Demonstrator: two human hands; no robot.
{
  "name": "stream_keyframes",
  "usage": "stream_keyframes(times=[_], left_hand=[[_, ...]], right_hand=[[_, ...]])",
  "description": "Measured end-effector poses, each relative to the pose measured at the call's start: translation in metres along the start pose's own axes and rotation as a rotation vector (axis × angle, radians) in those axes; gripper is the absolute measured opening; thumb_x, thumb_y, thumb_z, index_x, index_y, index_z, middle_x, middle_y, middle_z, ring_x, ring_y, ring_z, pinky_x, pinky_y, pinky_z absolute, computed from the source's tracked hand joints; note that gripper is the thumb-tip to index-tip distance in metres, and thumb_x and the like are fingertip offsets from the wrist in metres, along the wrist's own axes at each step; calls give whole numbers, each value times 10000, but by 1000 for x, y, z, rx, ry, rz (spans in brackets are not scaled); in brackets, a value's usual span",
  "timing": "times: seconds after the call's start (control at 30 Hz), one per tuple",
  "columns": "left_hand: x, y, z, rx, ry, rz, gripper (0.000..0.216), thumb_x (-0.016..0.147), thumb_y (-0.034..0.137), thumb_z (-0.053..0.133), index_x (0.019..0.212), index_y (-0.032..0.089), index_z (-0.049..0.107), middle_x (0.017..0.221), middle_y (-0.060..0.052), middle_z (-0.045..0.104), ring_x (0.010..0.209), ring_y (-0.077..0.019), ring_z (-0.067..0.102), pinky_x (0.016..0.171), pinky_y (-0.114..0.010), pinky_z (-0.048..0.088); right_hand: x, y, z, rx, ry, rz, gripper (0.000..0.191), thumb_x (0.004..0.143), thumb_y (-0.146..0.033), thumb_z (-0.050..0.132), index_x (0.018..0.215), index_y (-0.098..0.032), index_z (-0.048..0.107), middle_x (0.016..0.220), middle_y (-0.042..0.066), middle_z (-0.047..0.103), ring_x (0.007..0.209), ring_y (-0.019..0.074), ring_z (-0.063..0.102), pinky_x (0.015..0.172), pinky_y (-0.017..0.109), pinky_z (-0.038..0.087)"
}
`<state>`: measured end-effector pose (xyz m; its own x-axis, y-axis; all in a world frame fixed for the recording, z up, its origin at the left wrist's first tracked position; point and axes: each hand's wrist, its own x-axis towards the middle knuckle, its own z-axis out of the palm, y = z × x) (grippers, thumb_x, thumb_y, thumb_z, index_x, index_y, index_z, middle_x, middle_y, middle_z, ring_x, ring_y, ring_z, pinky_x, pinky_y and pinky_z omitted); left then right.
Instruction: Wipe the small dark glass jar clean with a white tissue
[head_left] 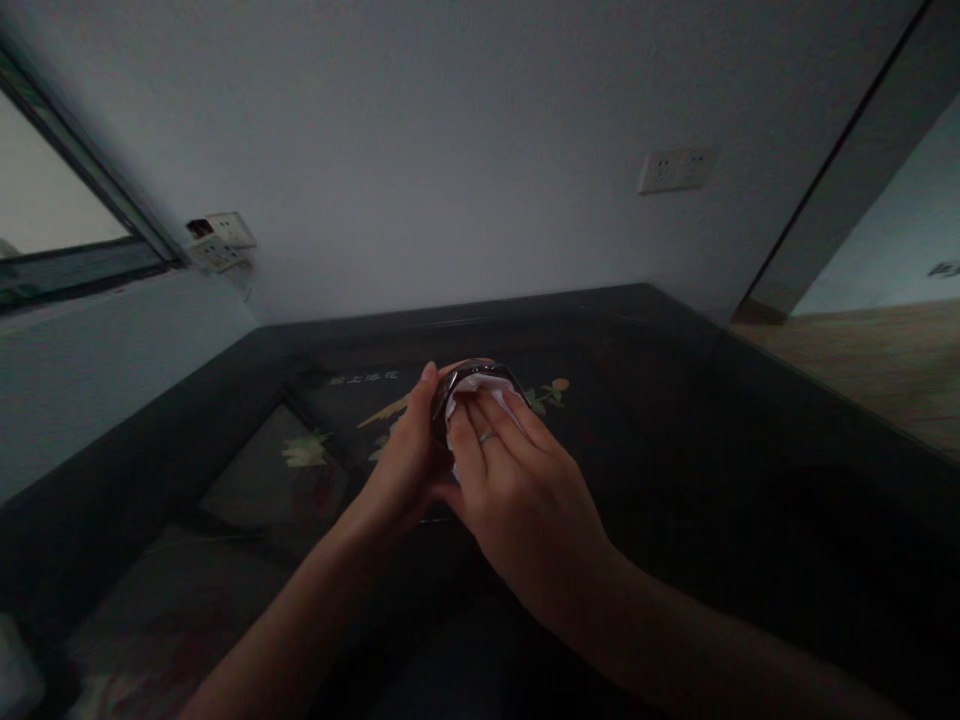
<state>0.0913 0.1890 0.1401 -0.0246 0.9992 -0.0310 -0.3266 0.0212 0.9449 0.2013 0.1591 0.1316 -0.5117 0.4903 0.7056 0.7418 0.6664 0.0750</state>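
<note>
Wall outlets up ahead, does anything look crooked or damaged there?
Yes, the outlet by the window: it sits crooked beside a dark gap, perhaps loose. The other outlet looks flat against the wall.

Dark, glossy, round-rimmed object point(480, 366): body largely hidden behind the bare left hand point(405, 450) and bare right hand point(529, 495), kind not determinable. Crumpled thin white sheet point(480, 383): mostly covered by the right hand's fingers, material uncertain. Pale lettering point(364, 379) on black tabletop point(660, 420), small and blurred; white rounded item point(16, 670), lower left, cut off by the edge.
</note>
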Motion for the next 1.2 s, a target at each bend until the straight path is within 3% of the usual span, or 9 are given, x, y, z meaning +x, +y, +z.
stream_keyframes(times=[0.2,0.47,0.8,0.97,1.2], left_hand=[[1,-12,2,-51,25,33,436,905,516,440,1053,181,676,951,-38,744,1020,-208,664,945,-298,479],[1,-6,-1,-85,40,-107,538,886,559,407,1086,131,664,895,-83,738,925,-241,688,823,-324,540],[3,-15,-3,196,44,169,435,934,509,378,1087,207,651,1004,-46,721,925,-229,667,729,-316,541],[5,-15,-11,287,-11,309,438,935,529,389,1166,224,603,1077,-49,692,971,-198,638,856,-305,496],[3,-15,-11,262,-4,357,441,931,542,402,1172,226,594,1094,-48,678,977,-179,630,893,-291,477]], right_hand=[[-2,1,-2,-162,0,62,358,902,-87,503,1203,85,595,1201,274,632,1143,321,618,1046,383,467],[3,5,0,22,10,-29,317,920,-104,489,1178,14,631,1202,225,652,1172,281,604,1070,384,446],[-3,-2,3,-163,-38,85,378,888,-20,446,1221,110,569,1209,301,615,1145,337,613,1026,407,484],[-1,-2,2,-146,-92,128,367,879,-30,474,1203,101,586,1199,289,628,1145,339,610,998,404,505],[-1,0,2,-88,-45,127,349,867,-46,522,1178,87,607,1159,277,653,1133,332,613,1012,411,489]])
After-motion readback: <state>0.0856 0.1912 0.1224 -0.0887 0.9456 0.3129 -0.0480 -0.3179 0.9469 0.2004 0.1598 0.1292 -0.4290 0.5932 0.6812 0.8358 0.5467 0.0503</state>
